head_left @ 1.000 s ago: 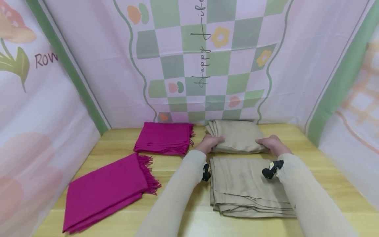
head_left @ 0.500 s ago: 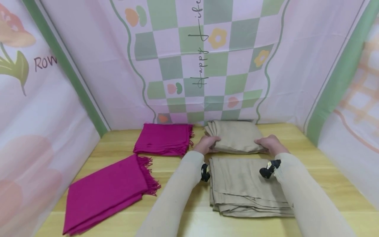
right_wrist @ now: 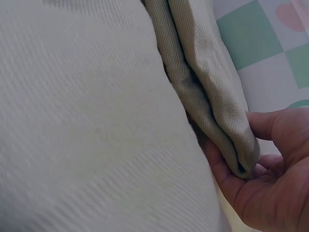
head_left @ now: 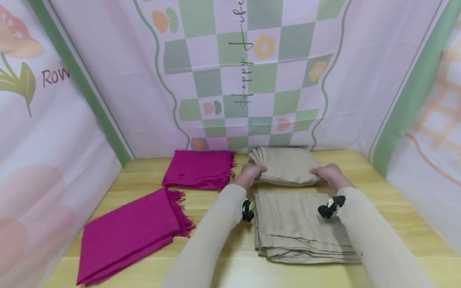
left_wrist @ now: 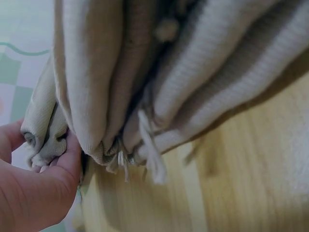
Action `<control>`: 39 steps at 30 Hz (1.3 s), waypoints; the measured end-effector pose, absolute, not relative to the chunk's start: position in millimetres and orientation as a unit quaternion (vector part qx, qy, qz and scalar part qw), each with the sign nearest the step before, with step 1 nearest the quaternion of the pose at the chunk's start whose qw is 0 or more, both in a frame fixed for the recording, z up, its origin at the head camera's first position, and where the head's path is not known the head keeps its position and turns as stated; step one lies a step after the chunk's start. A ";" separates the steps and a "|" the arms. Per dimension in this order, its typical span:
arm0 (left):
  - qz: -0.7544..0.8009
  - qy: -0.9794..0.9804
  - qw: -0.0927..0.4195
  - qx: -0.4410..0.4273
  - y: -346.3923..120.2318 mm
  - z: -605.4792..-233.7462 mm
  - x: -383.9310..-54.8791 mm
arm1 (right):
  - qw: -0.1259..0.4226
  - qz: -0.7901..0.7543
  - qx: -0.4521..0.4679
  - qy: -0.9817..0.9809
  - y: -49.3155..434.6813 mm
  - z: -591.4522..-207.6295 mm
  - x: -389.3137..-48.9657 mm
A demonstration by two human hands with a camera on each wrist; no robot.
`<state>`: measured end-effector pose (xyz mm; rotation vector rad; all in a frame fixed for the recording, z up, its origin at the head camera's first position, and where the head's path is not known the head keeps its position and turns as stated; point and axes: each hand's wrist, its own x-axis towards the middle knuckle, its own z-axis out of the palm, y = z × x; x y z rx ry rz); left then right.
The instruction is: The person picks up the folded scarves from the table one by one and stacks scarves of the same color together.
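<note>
Toward the back of the table, a folded beige scarf [head_left: 288, 165] lies between both hands. My left hand [head_left: 248, 176] grips its left end, thumb on top and fingers beneath, as the left wrist view shows. At the opposite end my right hand [head_left: 329, 175] pinches the folded layers between thumb [right_wrist: 264, 124] and fingers [right_wrist: 223, 174]. A second folded beige scarf [head_left: 299, 220], larger and with stacked layers, sits just in front, under the wrists. Its folded edge [left_wrist: 91, 72] and a few fringe threads [left_wrist: 152, 150] fill much of the left wrist view.
On the left, a folded magenta scarf [head_left: 126, 236] with fringe lies at an angle. Behind it is a smaller folded magenta scarf [head_left: 198, 168]. Printed curtains [head_left: 252, 80] enclose the wooden table [head_left: 216, 212] at the back and sides.
Both hands keep their hold on the far beige scarf, which has barely moved. The left forearm has shifted slightly to the left, and the head view has tilted a little.
</note>
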<state>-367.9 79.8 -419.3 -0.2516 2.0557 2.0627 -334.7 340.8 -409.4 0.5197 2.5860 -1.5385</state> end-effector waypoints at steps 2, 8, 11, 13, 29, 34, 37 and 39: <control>0.702 0.699 0.105 -0.086 79.8 -418.5 -368.3 | 0.041 -0.494 0.162 0.853 341.3 -408.3 -334.7; 0.698 0.705 0.093 -0.086 80.4 -415.2 -370.4 | 0.058 -0.512 0.144 0.845 342.3 -399.2 -332.6; 0.695 0.707 0.091 -0.089 80.8 -413.7 -371.1 | 0.058 -0.525 0.137 0.838 343.0 -396.7 -331.5; 0.694 0.708 0.092 -0.089 81.1 -412.7 -371.6 | 0.052 -0.529 0.136 0.836 343.3 -395.7 -331.2; 0.671 0.735 0.077 -0.060 83.0 -403.1 -369.4 | -0.004 -0.466 0.103 0.879 339.7 -376.6 -322.0; 0.658 0.749 0.069 -0.037 81.1 -399.0 -366.4 | -0.015 -0.456 0.079 0.886 337.3 -370.0 -318.2; 0.655 0.753 0.066 -0.022 79.3 -395.9 -363.2 | -0.018 -0.450 0.067 0.890 336.3 -365.9 -315.8; 0.652 0.755 0.068 -0.012 78.1 -393.8 -360.9 | -0.019 -0.443 0.061 0.894 335.8 -363.5 -314.2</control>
